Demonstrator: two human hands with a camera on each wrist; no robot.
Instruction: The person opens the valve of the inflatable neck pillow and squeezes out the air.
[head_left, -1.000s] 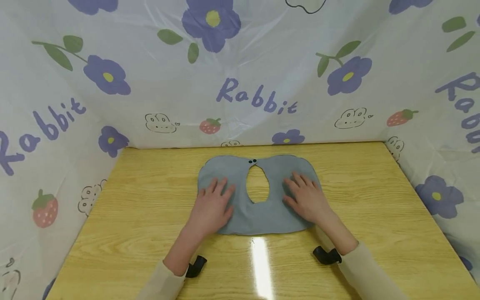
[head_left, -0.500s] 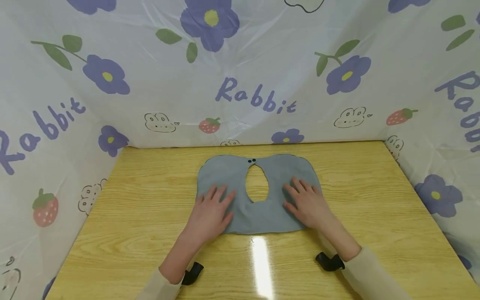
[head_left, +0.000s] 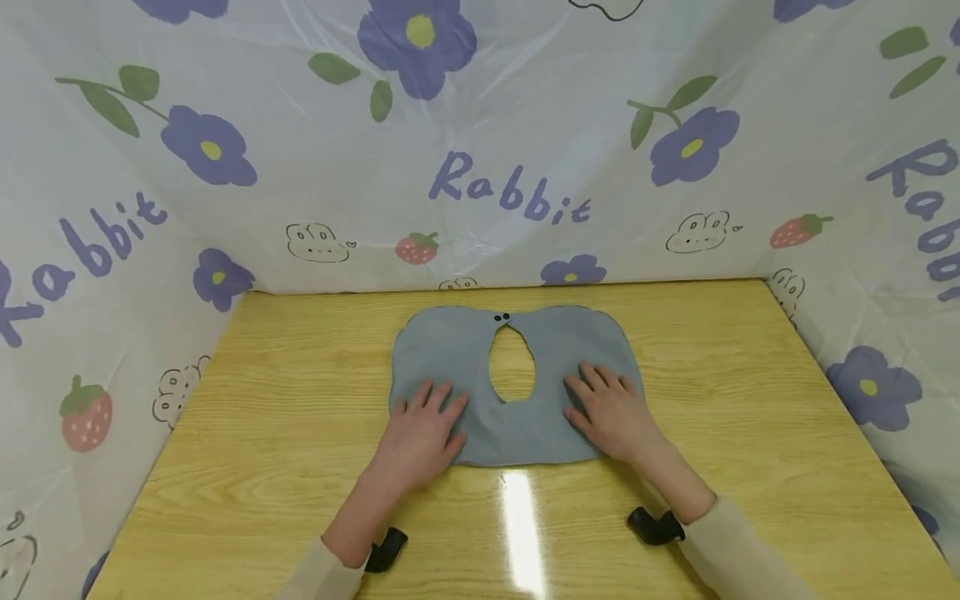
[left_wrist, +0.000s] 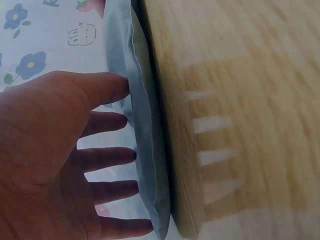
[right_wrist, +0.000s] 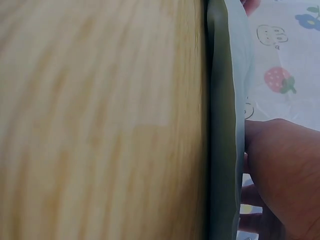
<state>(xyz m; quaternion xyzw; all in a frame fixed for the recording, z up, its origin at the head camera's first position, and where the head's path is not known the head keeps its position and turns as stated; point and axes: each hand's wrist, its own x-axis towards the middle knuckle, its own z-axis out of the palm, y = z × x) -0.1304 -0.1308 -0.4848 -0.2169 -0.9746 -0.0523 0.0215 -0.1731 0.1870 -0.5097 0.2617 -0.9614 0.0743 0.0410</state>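
Note:
A grey-blue cloth bib (head_left: pixel 517 433) lies spread on the wooden table, its oval neck hole in the middle and two small black snaps (head_left: pixel 502 317) fastened at the far edge. On its left half rests my left hand (head_left: pixel 420 433), fingers spread and fingertips touching the cloth; in the left wrist view those fingers (left_wrist: pixel 112 159) reach down to the fabric. My right hand (head_left: pixel 615 412) lies on the right half the same way, fingers apart. In the right wrist view that hand (right_wrist: pixel 282 170) is partly hidden behind the raised near edge of the cloth.
The wooden table (head_left: pixel 285 400) reaches back to a white curtain (head_left: pixel 495 108) printed with flowers, strawberries and the word Rabbit, which also hangs at both sides. Black wrist mounts (head_left: pixel 655 527) sit under the sleeves. A light strip reflects at the table's front.
Both hands have slid slightly toward the near edge over the cloth, fingers still spread. The bib stays flat in about the same place.

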